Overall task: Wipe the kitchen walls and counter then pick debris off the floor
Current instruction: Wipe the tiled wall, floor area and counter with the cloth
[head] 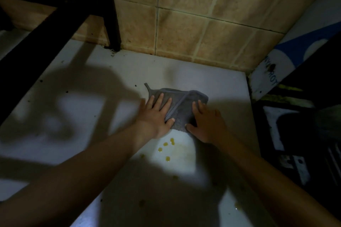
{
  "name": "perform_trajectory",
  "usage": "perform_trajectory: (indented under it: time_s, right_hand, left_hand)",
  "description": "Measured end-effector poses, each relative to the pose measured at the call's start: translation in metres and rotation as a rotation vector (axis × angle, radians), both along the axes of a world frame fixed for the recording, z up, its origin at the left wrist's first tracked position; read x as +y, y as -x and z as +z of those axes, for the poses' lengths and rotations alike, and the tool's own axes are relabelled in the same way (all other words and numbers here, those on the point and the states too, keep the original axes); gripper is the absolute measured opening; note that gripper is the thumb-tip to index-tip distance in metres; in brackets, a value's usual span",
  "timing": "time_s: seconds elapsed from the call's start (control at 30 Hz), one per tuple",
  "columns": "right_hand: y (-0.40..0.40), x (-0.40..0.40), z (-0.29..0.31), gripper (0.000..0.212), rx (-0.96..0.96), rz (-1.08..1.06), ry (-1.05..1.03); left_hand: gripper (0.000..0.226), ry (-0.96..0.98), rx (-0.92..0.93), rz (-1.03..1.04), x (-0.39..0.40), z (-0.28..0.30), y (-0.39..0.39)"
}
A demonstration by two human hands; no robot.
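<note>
On white counter (92,108) by tiled wall (193,24): left hand (154,114), right hand (207,125) flat, fingers spread, pressing grey cloth (181,106); yellow drops (167,148) just beside.

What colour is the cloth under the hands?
Grey; the cloth has a lighter grey trim. Only the head view shows it.

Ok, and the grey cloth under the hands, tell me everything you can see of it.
The grey cloth looks like soft towelling with a stitched hem band running diagonally across it and a small loop tab at its far left corner. It lies folded and flat on the white surface, near the tiled wall. The left hand and right hand both press on it, palms down. Yellowish drops sit just beyond its near edge.
</note>
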State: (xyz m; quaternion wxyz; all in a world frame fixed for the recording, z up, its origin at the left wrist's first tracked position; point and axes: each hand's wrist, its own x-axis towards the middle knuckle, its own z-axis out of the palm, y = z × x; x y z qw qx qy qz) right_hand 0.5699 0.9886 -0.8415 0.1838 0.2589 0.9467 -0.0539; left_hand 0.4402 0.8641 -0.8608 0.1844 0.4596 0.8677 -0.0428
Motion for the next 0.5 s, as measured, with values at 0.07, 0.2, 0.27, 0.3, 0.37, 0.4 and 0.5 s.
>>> perform_trajectory:
  time_s: [0.07,0.2,0.27,0.3,0.37,0.4,0.5]
  right_hand:
    - [-0.009,0.005,-0.001,0.083,-0.003,-0.033,-0.007]
    - [-0.022,0.012,-0.002,0.085,-0.019,-0.089,0.015]
    - [-0.029,0.015,-0.002,0.085,-0.024,-0.115,0.018]
    - [-0.031,0.016,-0.002,0.086,-0.029,-0.125,0.014]
    - [-0.037,0.018,-0.002,0.086,-0.040,-0.148,0.010]
    - [-0.040,0.019,-0.002,0.086,-0.044,-0.162,0.010]
    - [-0.049,0.021,-0.001,0.085,-0.062,-0.191,0.002]
  left_hand:
    - [0.070,0.011,0.010,-0.024,0.008,0.000,-0.007]
    - [0.071,0.041,0.043,-0.070,0.021,0.002,-0.016]
    - [0.071,0.049,0.049,-0.091,0.027,0.003,-0.022]
    - [0.071,0.049,0.051,-0.101,0.029,0.003,-0.024]
    - [0.071,0.044,0.053,-0.119,0.032,0.004,-0.028]
    - [0.071,0.040,0.053,-0.127,0.034,0.004,-0.031]
    - [0.071,0.031,0.057,-0.158,0.040,0.004,-0.038]
